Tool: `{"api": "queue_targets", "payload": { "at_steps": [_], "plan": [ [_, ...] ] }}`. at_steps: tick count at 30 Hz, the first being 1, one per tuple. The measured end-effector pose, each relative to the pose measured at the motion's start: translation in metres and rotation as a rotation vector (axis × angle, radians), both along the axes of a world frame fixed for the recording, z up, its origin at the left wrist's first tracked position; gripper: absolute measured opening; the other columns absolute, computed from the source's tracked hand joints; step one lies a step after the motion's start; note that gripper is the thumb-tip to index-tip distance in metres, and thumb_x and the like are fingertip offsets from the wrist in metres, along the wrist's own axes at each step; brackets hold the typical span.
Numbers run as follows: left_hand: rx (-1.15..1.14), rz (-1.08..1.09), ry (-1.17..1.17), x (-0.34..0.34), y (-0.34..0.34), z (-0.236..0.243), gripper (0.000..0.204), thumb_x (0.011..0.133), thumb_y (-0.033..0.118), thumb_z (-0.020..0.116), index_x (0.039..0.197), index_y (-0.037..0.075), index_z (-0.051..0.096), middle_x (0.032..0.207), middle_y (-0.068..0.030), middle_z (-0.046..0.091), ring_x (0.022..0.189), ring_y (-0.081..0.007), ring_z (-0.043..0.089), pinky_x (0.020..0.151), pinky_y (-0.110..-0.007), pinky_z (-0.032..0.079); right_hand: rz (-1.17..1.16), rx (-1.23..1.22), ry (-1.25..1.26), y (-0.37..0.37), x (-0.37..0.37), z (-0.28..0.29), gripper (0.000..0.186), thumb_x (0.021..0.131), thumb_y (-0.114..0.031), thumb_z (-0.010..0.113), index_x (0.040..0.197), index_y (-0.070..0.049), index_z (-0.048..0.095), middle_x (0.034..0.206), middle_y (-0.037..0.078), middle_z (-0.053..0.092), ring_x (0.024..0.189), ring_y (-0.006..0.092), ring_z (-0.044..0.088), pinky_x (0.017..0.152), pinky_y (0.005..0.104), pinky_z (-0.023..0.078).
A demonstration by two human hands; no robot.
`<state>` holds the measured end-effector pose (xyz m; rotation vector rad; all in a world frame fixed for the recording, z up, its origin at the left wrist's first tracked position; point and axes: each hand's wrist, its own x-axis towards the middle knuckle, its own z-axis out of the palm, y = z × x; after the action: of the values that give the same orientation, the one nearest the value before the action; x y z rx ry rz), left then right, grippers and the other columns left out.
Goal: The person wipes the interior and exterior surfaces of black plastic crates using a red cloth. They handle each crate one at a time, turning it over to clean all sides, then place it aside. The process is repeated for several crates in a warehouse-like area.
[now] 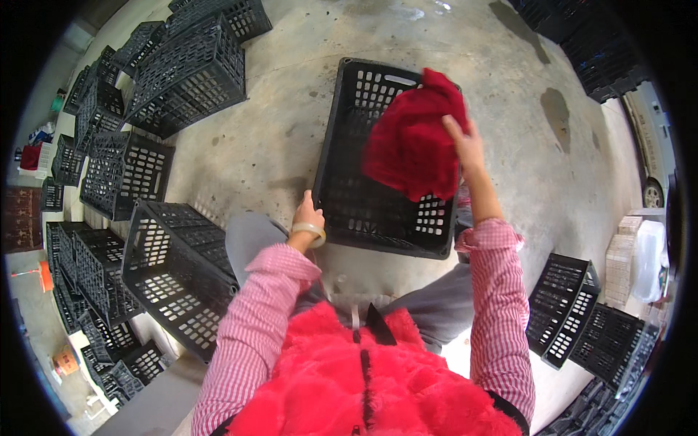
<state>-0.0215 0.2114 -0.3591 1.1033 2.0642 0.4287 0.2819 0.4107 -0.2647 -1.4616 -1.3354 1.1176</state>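
Currently, the left hand [308, 216] is closed on the left rim of a black crate [340, 174]. The right hand [467, 144] is half closed and has hold of a bunched red cloth [411, 145]; how tightly, I cannot tell. This cloth is at the right side of the crate, hiding part of its right rim. Other crates [190, 78] stand on the floor [280, 123] to the left.

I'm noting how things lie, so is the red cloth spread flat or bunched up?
Bunched up: the red cloth makes a crumpled mound over the black crate, with the right hand at the cloth's edge.
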Motion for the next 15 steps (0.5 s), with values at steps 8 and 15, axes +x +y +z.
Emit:
{"api": "queue_targets", "payload": {
  "at_steps": [8,15],
  "plan": [
    [0.12,0.096,0.13,0.014,-0.003,0.0,0.042,0.081,0.017,0.057,0.117,-0.001,0.048,0.103,-0.0255,0.058,0.094,-0.0422,0.056,0.081,-0.045,0.045,0.176,-0.333,-0.601,0.038,-0.054,-0.149,0.108,0.059,-0.061,0.074,0.144,-0.021,0.019,0.145,0.029,0.01,0.134,0.0435,0.015,0.107,0.0452,0.024],
    [0.087,0.101,0.15,0.018,-0.009,0.009,0.031,0.083,0.012,0.056,0.108,-0.005,0.05,0.097,-0.0259,0.057,0.088,-0.0445,0.054,0.075,-0.045,0.045,0.216,-0.529,-0.93,0.101,-0.156,-0.232,0.093,0.063,-0.046,0.075,0.14,-0.025,0.027,0.145,0.026,0.012,0.131,0.0453,0.018,0.098,0.0564,0.032]
  ]
}}
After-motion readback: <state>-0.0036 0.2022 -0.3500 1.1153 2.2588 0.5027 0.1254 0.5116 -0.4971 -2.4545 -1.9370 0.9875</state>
